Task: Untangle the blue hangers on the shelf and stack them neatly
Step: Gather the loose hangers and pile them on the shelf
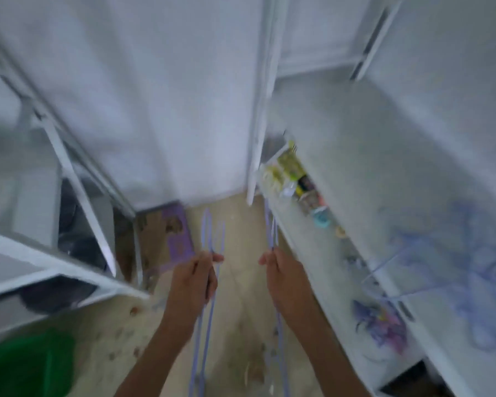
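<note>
Two grips were seen: the left hand (196, 272) pinched one blue hanger (212, 239), the right hand (281, 269) another hanger (271, 230), both held left of the shelf (321, 253). More tangled hangers (430, 253) lay on it. Snagged hooks could likely be dragged off if pulled apart hastily.

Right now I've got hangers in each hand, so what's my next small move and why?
Probably bring the two bunches together. Your left hand holds a few blue hangers and your right hand holds others, apart over the floor. Lining them up side by side makes one stack before the tangled pile on the shelf.
</note>
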`<state>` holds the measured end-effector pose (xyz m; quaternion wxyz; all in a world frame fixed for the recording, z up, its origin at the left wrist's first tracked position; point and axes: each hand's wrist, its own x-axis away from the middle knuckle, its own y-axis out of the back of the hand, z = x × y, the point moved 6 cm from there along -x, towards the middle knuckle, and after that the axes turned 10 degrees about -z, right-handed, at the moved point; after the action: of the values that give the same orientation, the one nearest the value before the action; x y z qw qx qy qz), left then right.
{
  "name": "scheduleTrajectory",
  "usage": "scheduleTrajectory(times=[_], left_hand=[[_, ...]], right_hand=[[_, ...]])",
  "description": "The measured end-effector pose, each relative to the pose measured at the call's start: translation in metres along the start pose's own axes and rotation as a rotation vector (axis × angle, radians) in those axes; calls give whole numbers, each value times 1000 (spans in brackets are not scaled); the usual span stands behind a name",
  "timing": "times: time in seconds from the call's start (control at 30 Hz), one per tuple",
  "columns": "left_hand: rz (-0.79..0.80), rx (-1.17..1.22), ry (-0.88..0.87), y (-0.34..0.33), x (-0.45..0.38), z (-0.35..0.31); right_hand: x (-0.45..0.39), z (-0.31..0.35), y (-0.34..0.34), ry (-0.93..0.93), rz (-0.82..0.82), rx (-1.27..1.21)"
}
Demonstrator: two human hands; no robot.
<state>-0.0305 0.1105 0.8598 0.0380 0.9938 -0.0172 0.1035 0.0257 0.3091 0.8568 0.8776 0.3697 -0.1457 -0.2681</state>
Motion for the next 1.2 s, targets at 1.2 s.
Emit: scheduleTrajectory(times=[1.2], left_hand=[[653,-731,-956,-380,126,-91]], right_hand=[[72,-358,274,-763,-1071,-1018]])
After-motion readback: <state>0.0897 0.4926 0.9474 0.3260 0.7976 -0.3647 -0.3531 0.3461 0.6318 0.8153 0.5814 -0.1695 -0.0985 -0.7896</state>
